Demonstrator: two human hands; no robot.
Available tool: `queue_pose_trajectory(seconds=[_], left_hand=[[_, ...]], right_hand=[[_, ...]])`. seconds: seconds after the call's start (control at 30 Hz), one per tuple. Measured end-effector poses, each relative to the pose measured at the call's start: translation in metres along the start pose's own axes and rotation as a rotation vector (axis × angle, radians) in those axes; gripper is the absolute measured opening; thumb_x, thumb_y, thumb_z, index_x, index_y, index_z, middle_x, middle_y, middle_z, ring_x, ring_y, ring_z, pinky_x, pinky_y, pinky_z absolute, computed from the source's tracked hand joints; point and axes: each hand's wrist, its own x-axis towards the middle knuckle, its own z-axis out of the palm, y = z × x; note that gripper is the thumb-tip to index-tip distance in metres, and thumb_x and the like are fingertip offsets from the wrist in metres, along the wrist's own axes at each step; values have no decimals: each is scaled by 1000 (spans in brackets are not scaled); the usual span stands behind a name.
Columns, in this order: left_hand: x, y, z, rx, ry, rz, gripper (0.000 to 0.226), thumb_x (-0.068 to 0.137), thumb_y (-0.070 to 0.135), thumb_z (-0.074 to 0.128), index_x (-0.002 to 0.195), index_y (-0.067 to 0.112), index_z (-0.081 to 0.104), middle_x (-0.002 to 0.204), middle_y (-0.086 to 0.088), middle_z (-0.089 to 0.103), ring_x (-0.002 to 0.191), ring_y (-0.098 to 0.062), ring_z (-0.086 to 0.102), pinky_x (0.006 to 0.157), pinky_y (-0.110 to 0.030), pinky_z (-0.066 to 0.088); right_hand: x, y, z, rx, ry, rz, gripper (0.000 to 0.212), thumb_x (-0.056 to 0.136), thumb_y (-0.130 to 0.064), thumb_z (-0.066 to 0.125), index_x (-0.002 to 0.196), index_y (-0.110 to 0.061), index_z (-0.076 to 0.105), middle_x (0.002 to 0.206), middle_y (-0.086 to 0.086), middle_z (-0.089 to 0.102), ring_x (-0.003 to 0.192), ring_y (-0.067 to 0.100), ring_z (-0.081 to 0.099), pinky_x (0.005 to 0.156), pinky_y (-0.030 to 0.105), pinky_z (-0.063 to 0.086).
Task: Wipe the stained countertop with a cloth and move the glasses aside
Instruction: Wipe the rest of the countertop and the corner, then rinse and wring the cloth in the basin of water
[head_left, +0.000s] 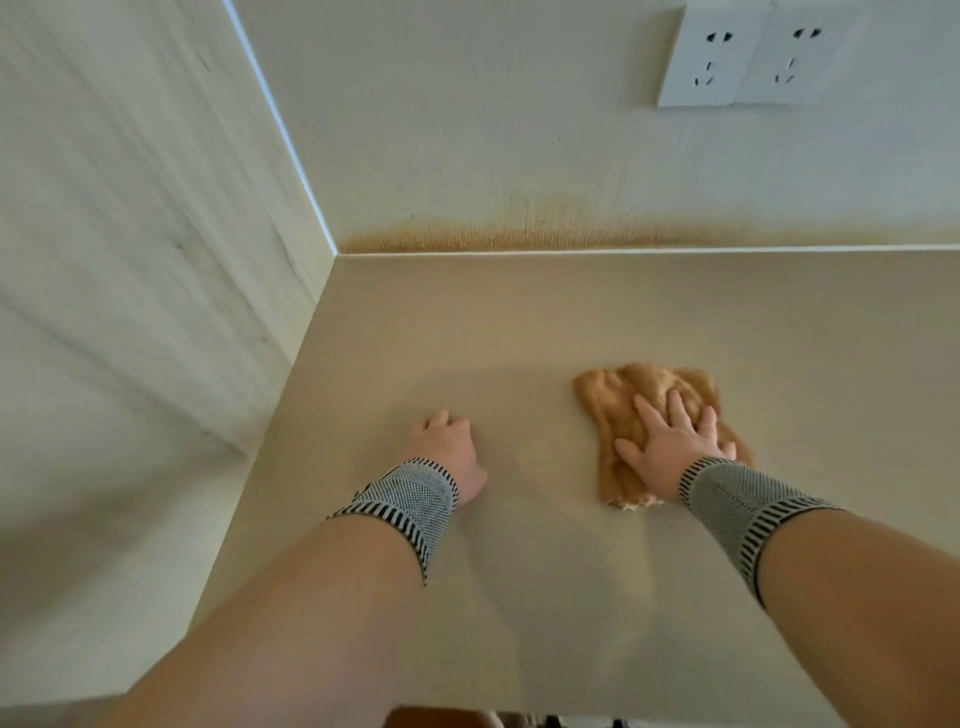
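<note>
The crumpled tan terry cloth (644, 410) lay on the beige matte countertop (519, 322), well short of the back edge. The right hand (670, 436) pressed flat on it, fingers spread. The left hand (447, 447) rested on the counter, fingers curled, holding nothing. An orange-brown stain (493, 236) ran along the wall's base.
</note>
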Motion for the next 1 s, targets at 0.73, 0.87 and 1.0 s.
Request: queue_pose_trajectory(seconds=[0.73, 0.87, 1.0], left_hand=[[-172, -19, 111, -268, 219, 55, 26, 96, 23, 47, 119, 14, 58, 122, -9, 62, 111, -28, 57, 84, -33, 41], [-197, -15, 125, -508, 285, -35, 46, 91, 23, 58, 135, 19, 48, 124, -6, 63, 112, -28, 59, 92, -33, 44], [-219, -11, 150, -543, 243, -28, 45, 88, 20, 60, 132, 23, 52, 122, -5, 64, 112, -28, 59, 90, -29, 44]], right_hand=[[-210, -45, 156, -53, 65, -434, 72, 98, -18, 43, 158, -28, 4, 166, 1, -6, 151, 30, -10, 122, 47, 1], [-218, -29, 165, -11, 167, -585, 63, 95, -18, 49, 152, -30, 28, 163, -4, 19, 150, 25, 10, 122, 44, 17], [-249, -10, 181, 59, 207, -664, 49, 96, -17, 49, 144, -26, 45, 156, 0, 33, 138, 29, 25, 115, 43, 29]])
